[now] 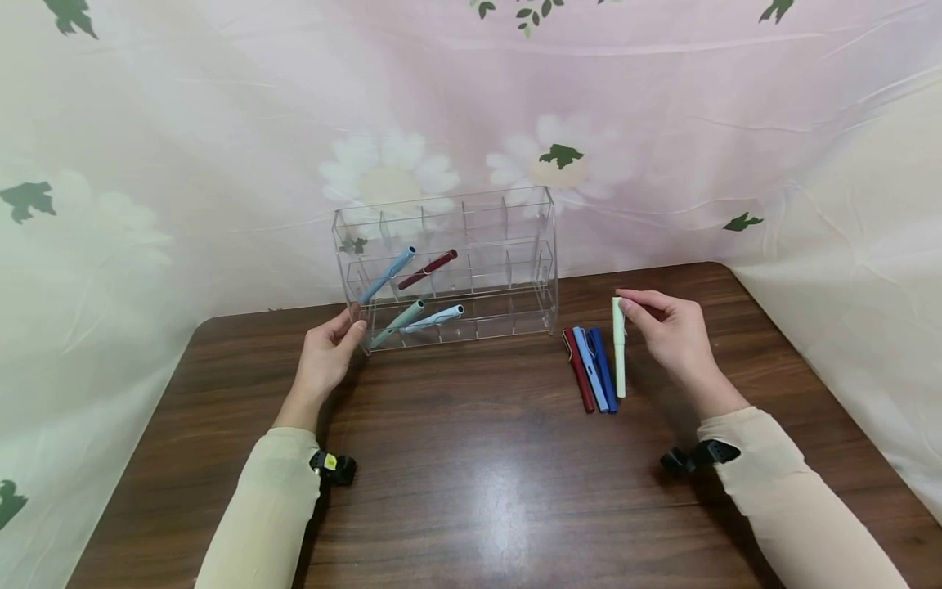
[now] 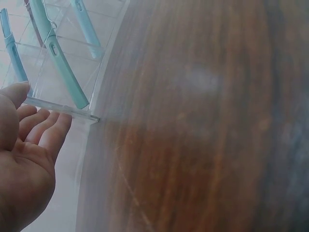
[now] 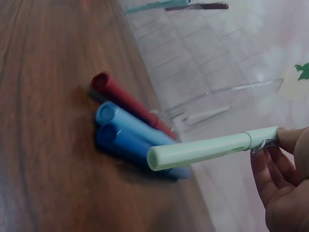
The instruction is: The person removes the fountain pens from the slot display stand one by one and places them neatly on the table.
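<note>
A clear acrylic organizer (image 1: 471, 245) stands at the back of the wooden table (image 1: 471, 474), with several pens leaning in its left compartments: light blue (image 1: 388, 274), dark red (image 1: 428, 269), teal (image 1: 397, 323) and pale blue (image 1: 434, 318). My left hand (image 1: 327, 352) rests with relaxed fingers (image 2: 48, 130) against the organizer's lower left corner (image 2: 72, 112). My right hand (image 1: 666, 327) pinches the cap end of a pale green pen (image 1: 619, 348), lifted above the table (image 3: 207, 149). Beside it lie a red pen (image 1: 578, 370), a light blue pen (image 1: 591, 368) and a dark blue pen (image 1: 603, 368).
A floral cloth (image 1: 221, 123) hangs behind and around the table. The table's front half shows bare wood. The three lying pens (image 3: 125, 130) sit just right of the organizer's right end.
</note>
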The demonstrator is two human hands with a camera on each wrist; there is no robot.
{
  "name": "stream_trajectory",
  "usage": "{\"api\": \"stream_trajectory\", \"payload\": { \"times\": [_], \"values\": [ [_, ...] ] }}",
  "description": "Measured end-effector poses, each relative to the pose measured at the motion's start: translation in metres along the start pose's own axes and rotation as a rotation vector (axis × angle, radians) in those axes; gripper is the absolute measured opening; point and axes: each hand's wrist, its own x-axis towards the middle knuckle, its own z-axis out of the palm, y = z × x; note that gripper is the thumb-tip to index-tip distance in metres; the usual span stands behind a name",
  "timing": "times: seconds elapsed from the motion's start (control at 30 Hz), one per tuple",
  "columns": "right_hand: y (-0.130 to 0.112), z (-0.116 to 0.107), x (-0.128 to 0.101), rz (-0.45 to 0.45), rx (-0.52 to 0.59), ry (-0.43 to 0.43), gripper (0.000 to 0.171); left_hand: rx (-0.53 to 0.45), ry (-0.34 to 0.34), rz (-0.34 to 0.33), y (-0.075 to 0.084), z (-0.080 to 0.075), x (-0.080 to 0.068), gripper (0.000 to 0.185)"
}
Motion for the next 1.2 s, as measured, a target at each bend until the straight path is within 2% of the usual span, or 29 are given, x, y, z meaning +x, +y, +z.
{"api": "stream_trajectory", "payload": {
  "times": [0.27, 0.67, 1.03, 1.2],
  "values": [
    [0.017, 0.002, -0.001, 0.092, -0.030, -0.042, 0.038, 0.004, 0.002, -0.010, -0.001, 0.001, -0.001, 0.051],
    [0.031, 0.011, 0.000, 0.183, -0.041, -0.028, 0.036, -0.011, 0.004, -0.003, -0.003, 0.003, 0.000, 0.050],
    [0.040, 0.018, 0.001, 0.172, -0.181, -0.156, 0.037, 0.000, 0.001, -0.003, -0.001, 0.001, 0.000, 0.050],
    [0.042, 0.021, 0.001, 0.169, -0.185, -0.180, 0.036, -0.004, -0.001, -0.005, 0.000, 0.000, 0.000, 0.050]
  ]
}}
